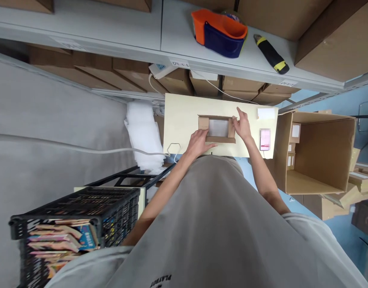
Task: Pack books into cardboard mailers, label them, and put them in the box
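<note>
A small cardboard box (220,139) lies on the pale table with its top flaps folded out and something whitish and flat (218,128) inside. My left hand (198,143) rests at its left front corner, fingertips on the left flap and thumb stretched out along the front flap. At the right flap is my right hand (243,126), its thumb touching the flap and index finger pointing away. Both hands have their fingers apart. To the right of the box lie a phone (265,139) with a lit screen and a white label-like piece (266,113).
Above the table, a shelf (178,36) bears an orange and blue tape dispenser (221,34) and a black-yellow utility knife (271,54). A large open carton (317,182) stands right. White wrapping (145,134) hangs left, above a black crate (118,216) with books. A cable (106,151) crosses at left.
</note>
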Demonstrator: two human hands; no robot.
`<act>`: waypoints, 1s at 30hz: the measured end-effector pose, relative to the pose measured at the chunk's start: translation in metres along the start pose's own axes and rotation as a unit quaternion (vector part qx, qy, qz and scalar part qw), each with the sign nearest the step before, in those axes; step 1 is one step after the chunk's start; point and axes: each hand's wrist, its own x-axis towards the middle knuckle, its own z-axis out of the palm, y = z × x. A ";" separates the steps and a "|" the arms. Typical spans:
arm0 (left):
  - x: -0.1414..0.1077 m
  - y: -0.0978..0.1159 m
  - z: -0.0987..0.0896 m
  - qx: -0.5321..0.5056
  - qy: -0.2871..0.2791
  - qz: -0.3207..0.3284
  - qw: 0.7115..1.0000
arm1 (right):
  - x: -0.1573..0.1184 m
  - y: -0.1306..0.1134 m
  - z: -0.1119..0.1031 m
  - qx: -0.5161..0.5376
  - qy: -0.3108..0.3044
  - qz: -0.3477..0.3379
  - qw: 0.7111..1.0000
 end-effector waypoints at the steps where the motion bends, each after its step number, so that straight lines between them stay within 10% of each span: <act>1: 0.003 -0.001 0.001 0.012 -0.018 0.001 1.000 | 0.000 0.000 0.003 0.026 -0.008 0.008 1.000; 5: 0.013 -0.011 -0.001 -0.021 -0.018 -0.024 0.999 | -0.007 0.004 0.010 0.028 -0.022 0.000 0.999; 11: 0.025 -0.026 -0.009 -0.050 0.141 -0.102 0.983 | -0.021 0.018 0.002 -0.031 -0.010 -0.045 0.998; 30: 0.057 -0.043 0.002 -0.270 0.162 -0.182 0.932 | -0.045 0.011 0.016 0.027 0.054 0.119 0.991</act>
